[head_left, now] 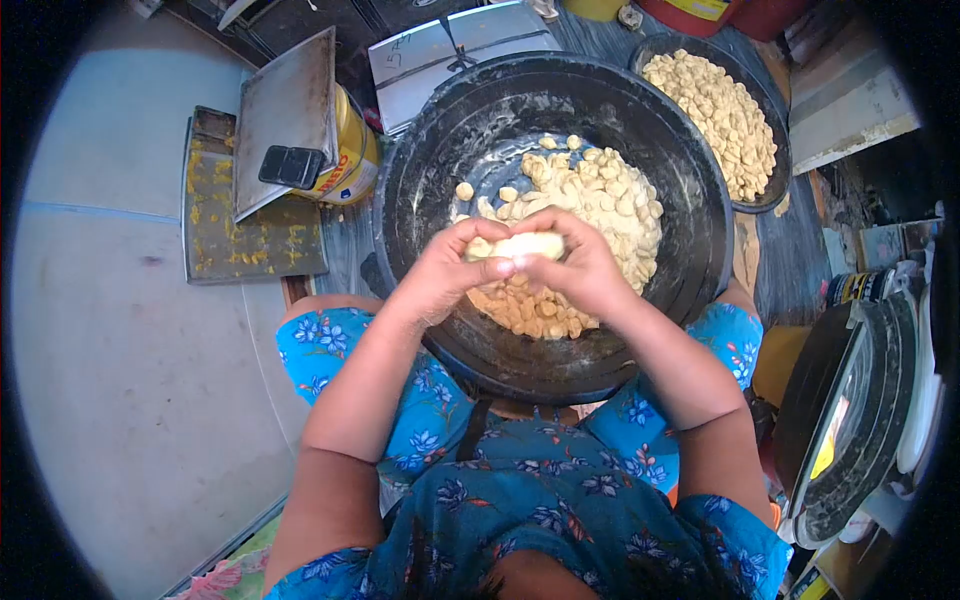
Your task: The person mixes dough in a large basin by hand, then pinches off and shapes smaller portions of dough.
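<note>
A pale, elongated piece of dough (533, 246) is held over a big black basin (701, 240). My left hand (445, 268) grips its left end, and my right hand (585, 266) closes round the other end. The thumbs almost meet in the middle. Below, a heap of small rounded dough pieces (625, 200) covers much of the basin floor, with a few lying apart on the left. Flour dusts the basin's inner wall. My hands hide some of the heap.
At the upper right stands a smaller black basin (777, 188) full of similar pieces. A yellow bucket (352, 160) with a metal tray (285, 110) and a black phone-like object (291, 166) is at left. A stained tray (225, 225) lies beside it; a tied white box (410, 65) sits behind.
</note>
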